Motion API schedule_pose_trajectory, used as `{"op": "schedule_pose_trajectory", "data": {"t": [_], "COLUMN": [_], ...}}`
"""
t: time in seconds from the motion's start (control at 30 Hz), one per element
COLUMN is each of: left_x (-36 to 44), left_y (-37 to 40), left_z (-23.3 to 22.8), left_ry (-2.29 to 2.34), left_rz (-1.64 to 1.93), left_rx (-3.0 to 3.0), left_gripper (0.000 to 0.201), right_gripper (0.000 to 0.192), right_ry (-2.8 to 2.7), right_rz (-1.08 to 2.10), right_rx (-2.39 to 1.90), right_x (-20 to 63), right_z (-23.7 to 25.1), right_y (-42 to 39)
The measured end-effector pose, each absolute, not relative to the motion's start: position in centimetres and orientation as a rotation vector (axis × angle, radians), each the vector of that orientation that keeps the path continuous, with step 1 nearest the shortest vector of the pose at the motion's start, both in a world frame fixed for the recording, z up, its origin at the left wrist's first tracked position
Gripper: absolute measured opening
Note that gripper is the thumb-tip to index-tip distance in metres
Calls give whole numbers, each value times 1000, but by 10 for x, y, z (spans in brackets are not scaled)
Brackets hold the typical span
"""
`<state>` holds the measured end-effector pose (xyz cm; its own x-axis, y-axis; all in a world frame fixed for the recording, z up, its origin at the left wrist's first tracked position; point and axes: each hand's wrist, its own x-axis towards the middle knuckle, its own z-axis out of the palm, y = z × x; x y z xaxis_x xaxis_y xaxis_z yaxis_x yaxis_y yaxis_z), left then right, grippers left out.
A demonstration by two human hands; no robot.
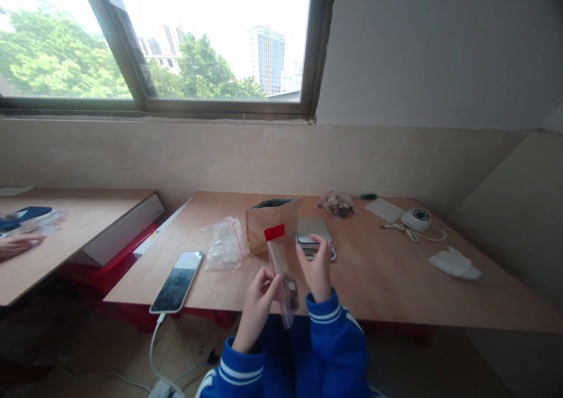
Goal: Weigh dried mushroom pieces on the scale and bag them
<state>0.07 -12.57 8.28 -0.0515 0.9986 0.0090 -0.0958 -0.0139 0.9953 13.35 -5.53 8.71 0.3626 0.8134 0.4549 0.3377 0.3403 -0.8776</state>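
Note:
In the head view, my left hand [259,298] pinches a small clear zip bag [288,295] by its edge, over the table's front edge. Something dark and lumpy sits inside the bag, too blurred to name. Raised to the right of it is my right hand [317,269], thumb and fingers apart with nothing between them. Just beyond that hand lies a flat silver-and-white digital scale [315,232]. A brown paper bag [259,228] stands upright with its top open behind the zip bag. A red strip [274,232] shows at the zip bag's upper end, in front of the paper bag.
Clear plastic bags [223,244] and a cabled phone [178,281] lie left. Behind the scale sits a bag of brownish pieces [338,204]. A dome camera [416,219], paper [384,210] and white wrapping [454,264] lie right. Another person's hand [20,245] rests on the left table.

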Motion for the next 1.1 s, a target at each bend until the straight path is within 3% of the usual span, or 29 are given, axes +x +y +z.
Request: {"op": "schedule_pose_trajectory", "data": {"t": [0.1, 0.2, 0.7, 1.1], "left_x": [8, 14, 52, 58], "left_y": [-118, -113, -135, -126], "left_z": [90, 96, 78, 60], "left_ry": [1177, 1154, 1127, 1090], "left_rz": [1424, 1550, 1583, 1489], "left_rx": [1048, 994, 1049, 1094], "left_gripper": [34, 34, 34, 31], "right_gripper": [24, 22, 27, 21], "right_ry": [-1503, -1745, -1693, -1509], "right_rz": [718, 997, 1244, 1013], "right_rx": [-1140, -985, -960, -1037], "right_x": [134, 135, 166, 167], "right_z": [100, 110, 89, 63], "right_y": [-62, -76, -107, -105]}}
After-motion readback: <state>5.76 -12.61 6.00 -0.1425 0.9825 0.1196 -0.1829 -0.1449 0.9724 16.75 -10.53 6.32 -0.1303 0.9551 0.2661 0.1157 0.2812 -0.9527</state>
